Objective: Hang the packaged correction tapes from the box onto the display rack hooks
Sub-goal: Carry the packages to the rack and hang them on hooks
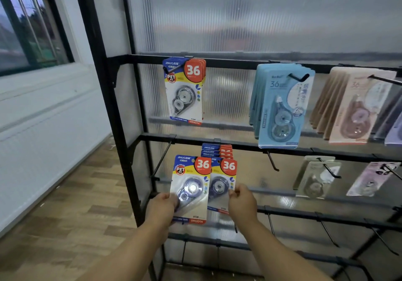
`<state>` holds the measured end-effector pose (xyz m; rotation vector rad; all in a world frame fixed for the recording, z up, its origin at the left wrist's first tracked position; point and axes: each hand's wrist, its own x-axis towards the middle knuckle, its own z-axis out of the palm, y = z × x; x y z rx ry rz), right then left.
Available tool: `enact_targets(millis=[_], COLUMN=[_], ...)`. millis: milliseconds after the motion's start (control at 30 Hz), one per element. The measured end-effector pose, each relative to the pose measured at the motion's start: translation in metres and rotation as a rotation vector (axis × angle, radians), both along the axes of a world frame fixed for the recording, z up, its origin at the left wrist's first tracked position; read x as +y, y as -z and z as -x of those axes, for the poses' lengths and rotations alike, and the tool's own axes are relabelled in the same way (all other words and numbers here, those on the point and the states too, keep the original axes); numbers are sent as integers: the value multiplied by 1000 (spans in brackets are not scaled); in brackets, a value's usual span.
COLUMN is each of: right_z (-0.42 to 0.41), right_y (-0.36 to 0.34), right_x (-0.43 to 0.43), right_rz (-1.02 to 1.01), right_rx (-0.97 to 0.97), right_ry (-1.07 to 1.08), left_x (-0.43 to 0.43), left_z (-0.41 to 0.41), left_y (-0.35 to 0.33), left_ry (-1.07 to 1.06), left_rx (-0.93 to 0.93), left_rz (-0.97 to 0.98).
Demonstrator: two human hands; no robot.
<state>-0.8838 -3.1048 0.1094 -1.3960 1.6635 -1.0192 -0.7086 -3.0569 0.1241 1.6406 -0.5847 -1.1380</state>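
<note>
Left hand (163,209) curls its fingers round a correction tape pack (191,190), held just left of the hung stack (217,150) on the second rail (250,144), while right hand (241,202) pinches the stack's front card (220,186): steady that, square the pack, then slide it onto the hidden hook.

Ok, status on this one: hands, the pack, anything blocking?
Left hand grips a loose pack, not yet hooked. Right hand pinches front pack of the hung stack. Nothing in the way.

head cam | faces forward-down | close to display rack (228,63)
</note>
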Motion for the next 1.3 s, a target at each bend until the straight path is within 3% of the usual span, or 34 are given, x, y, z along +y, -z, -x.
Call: enact_targets(millis=[400, 700, 733, 833, 967, 1067, 1300], right_z=[-13, -3, -1, -2, -4, 0, 10], right_y=[4, -11, -13, -23, -35, -32, -25], right_x=[-7, -38, -37, -24, -7, -12, -35], right_rz=[-73, -194, -173, -150, -140, -96, -8], right_rx=[43, 416, 346, -99, -337, -393, -249], right_ry=[40, 22, 2, -73, -236, -232, -85], left_x=[8, 9, 8, 9, 7, 2, -18], left_z=[-8, -8, -7, 2, 20, 32, 43], left_y=[-7, -4, -3, -5, -10, -14, -5], left_ry=[-14, 30, 35, 69, 137, 205, 266], left_rx=[38, 29, 27, 8, -17, -53, -150], left_rz=[-28, -35, -38, -55, -64, -63, -73])
